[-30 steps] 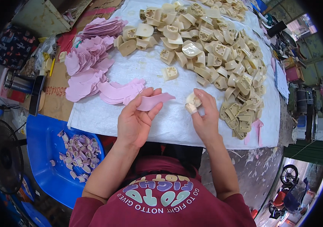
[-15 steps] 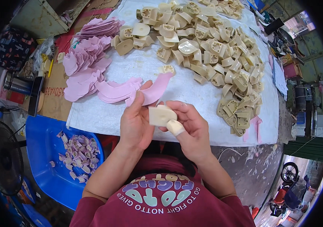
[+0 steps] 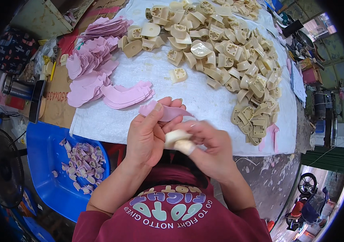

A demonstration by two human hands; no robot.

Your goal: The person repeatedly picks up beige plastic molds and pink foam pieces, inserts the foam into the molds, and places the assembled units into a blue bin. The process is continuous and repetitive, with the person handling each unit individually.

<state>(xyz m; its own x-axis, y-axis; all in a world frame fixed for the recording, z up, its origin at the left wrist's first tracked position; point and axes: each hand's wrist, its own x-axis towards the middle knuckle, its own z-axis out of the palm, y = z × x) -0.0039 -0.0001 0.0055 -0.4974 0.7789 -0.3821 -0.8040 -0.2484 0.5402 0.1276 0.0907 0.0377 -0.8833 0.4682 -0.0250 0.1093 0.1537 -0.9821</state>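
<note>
My left hand holds a curved pink heel cover, its thumb pressing the left end against the fingers. In my right hand is a cream plastic shoe heel, pinched between the thumb and fingers and slightly blurred. That thumb wears a pale wrap. The heel sits just below the cover, close to my left palm; whether they touch I cannot tell. A single loose heel lies on the white sheet beyond my hands. Several pink covers lie fanned in a stack to the left.
A large pile of cream heels spreads over the white sheet at the far right. More pink covers lie along its left side. A blue basin with pink-covered heels stands lower left, beside a fan.
The pink cover has come away from the stack, nearer to me, and turned flatter over my left fingers. My right hand has tilted the heel, and the lone heel on the sheet is uncovered.
</note>
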